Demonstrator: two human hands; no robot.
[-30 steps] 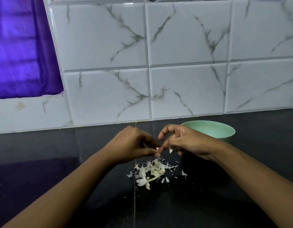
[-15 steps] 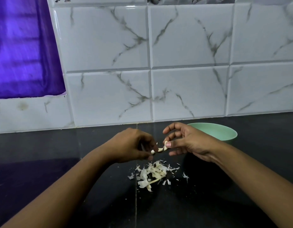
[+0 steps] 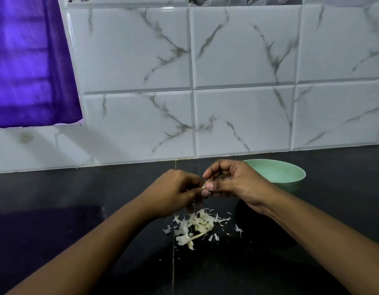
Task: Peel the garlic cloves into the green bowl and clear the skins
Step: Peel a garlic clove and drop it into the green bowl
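Observation:
Both hands meet above the black counter around a small garlic clove (image 3: 205, 185), of which only a pale sliver shows. My left hand (image 3: 171, 192) holds it with curled fingers from the left. My right hand (image 3: 233, 182) pinches it from the right with thumb and fingertips. A heap of white garlic skins (image 3: 197, 225) with a thin stem lies on the counter just below the hands. The green bowl (image 3: 288, 174) stands behind my right hand; what it holds is hidden by that hand and the bowl's rim.
A white marble-patterned tile wall (image 3: 237, 81) rises right behind the counter. A purple sheet (image 3: 29, 67) hangs at the upper left. The black counter (image 3: 56, 209) stretches to both sides, with stray skin flecks (image 3: 238, 228) right of the heap.
The hands have closed together again on the clove after being slightly apart half a second ago. The heap of skins and the bowl have stayed in place.

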